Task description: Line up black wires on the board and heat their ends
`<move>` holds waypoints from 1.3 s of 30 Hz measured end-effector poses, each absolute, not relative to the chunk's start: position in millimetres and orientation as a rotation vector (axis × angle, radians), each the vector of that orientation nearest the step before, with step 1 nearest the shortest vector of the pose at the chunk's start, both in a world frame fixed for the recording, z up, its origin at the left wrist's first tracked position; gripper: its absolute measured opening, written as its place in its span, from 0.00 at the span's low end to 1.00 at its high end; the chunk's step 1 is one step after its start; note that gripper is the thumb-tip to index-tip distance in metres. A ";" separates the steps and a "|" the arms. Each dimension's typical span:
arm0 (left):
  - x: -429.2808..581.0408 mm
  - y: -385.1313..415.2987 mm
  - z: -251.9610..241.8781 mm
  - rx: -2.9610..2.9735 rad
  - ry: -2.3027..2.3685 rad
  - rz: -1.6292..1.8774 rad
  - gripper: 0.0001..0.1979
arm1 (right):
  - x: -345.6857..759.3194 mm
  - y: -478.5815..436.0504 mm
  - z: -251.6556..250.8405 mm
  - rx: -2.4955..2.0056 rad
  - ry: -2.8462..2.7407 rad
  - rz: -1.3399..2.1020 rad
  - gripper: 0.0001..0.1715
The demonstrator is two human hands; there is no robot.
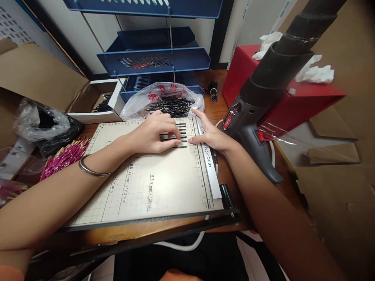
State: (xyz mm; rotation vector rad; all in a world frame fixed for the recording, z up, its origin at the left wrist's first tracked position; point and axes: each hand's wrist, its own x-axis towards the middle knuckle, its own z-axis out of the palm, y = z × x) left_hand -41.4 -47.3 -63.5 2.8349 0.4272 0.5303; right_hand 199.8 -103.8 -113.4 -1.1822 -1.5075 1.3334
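Observation:
Several short black strips [183, 130] lie in a row on the cream board of a paper cutter [170, 179]. My left hand [158, 133] rests over their left ends, fingers curled and thumb close to the index fingertip. One black strip [183, 141] appears at the tip of that thumb; the palm hides part of the row. At the right ends of the strips is my right hand [210, 134], its thumb stretched onto the ruled edge and its index finger pointing away, well apart. This hand lies across the white "Paper Cutter" rail [211, 171] and holds nothing visible.
Behind the board sits a clear plastic bag [137, 103] of thin black pieces, below blue shelf trays [155, 62]. A heat gun-like grey tool [254, 113] stands right, before a red box [240, 74]. Magenta sticks [63, 158] and an open carton [96, 115] are left.

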 end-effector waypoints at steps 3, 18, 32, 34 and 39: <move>-42.2 -48.6 -60.4 2.836 0.411 0.485 0.10 | 199.7 -103.8 -113.5 -1.182 -1.493 1.353 0.71; -40.2 -51.9 -55.9 2.854 0.346 0.366 0.10 | 201.1 -102.1 -114.6 -1.165 -1.510 1.341 0.70; -40.2 -52.4 -54.7 2.836 0.381 0.359 0.11 | 200.4 -103.1 -110.6 -1.180 -1.517 1.340 0.70; -40.5 -52.1 -55.2 2.830 0.370 0.392 0.10 | 199.9 -104.2 -109.3 -1.188 -1.515 1.341 0.70; -40.7 -52.2 -53.9 2.828 0.458 0.468 0.13 | 198.8 -100.8 -114.9 -1.208 -1.491 1.322 0.66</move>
